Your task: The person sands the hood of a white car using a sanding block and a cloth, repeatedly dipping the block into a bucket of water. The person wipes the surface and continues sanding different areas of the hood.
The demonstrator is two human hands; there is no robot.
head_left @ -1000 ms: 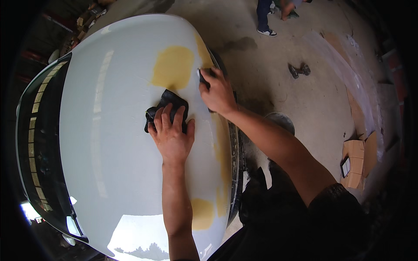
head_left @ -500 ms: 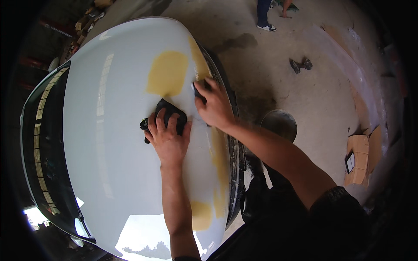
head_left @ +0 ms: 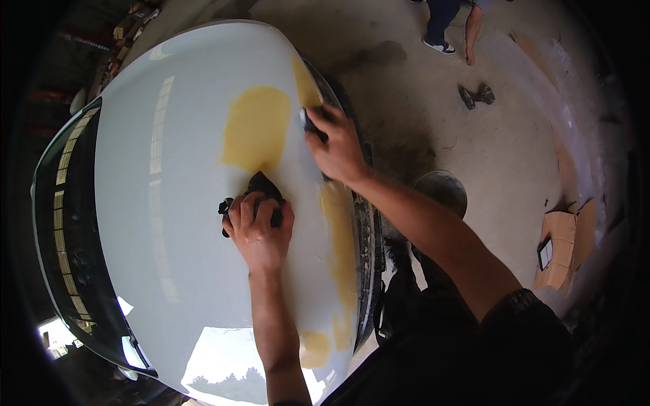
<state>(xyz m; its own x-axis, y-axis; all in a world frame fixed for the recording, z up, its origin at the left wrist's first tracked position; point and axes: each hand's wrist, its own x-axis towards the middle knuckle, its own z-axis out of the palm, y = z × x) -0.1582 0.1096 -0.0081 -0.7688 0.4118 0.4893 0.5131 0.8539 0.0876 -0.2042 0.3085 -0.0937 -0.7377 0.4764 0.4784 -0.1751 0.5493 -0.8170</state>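
The white car hood point(head_left: 196, 223) lies below my hands, with a yellow filler patch point(head_left: 257, 125) at mid-hood and more yellow streaks point(head_left: 335, 237) along its front edge. My left hand point(head_left: 258, 233) rests just nearer than the patch, its fingers curled over a bunched black cloth point(head_left: 264, 186) on the paint. At the hood's front edge my right hand point(head_left: 335, 145) grips a dark sanding block point(head_left: 313, 125) with a pale edge. The block sits against the yellow strip there, and its underside is hidden by my fingers.
A windshield point(head_left: 71, 223) bounds the hood on the left. On the floor to the right are a dark round container point(head_left: 443, 193), a dark power tool point(head_left: 477, 97) and an opened cardboard box point(head_left: 558, 247). Another person's shoe point(head_left: 440, 46) and lowered hand point(head_left: 470, 57) show at the top.
My right hand has slid the sanding block a little farther along the front edge. My left hand has drawn slightly nearer with the black cloth. The other person's arm reaches farther into view.
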